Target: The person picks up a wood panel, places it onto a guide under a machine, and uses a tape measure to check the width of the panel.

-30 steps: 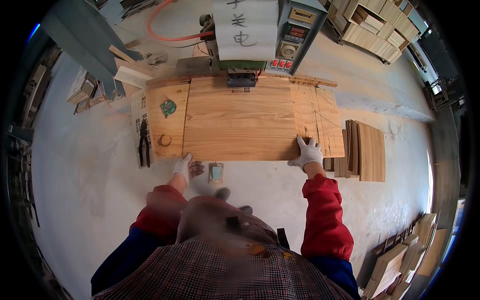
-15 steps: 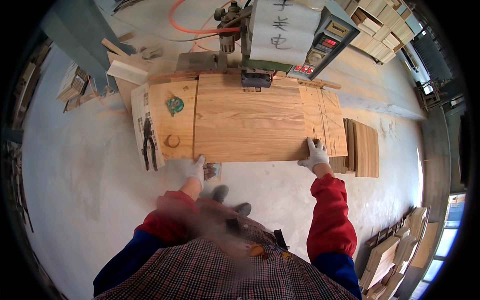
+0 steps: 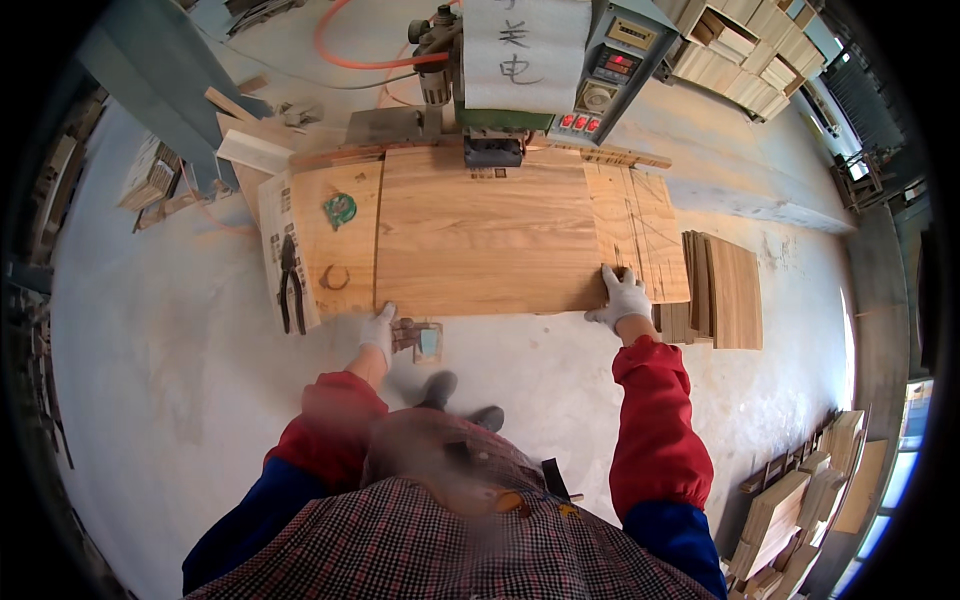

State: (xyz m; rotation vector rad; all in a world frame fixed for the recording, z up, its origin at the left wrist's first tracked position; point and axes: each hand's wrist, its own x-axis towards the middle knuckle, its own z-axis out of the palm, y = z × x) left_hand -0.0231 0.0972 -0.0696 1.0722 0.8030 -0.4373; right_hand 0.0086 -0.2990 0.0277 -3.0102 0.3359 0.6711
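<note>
Touching the near edge of a flat brown wood board (image 3: 485,235), the left hand (image 3: 378,336) has its thumb by the left corner. Its fingers point to the right, and I cannot tell if this grip pinches the board. The right hand (image 3: 624,300) rests at the near right corner with its fingers spread, so that grip is loose. Both hands wear white gloves. The board lies on a light wood desk (image 3: 345,243), and its far edge is under the dark block (image 3: 492,152) of a machine (image 3: 505,120). Left of the board sits a green tape measure (image 3: 340,209). Black pliers (image 3: 290,280) lie on a pale plank (image 3: 270,230). At the lower right, a dark rack (image 3: 768,474) holds many wood pieces (image 3: 770,520).
</note>
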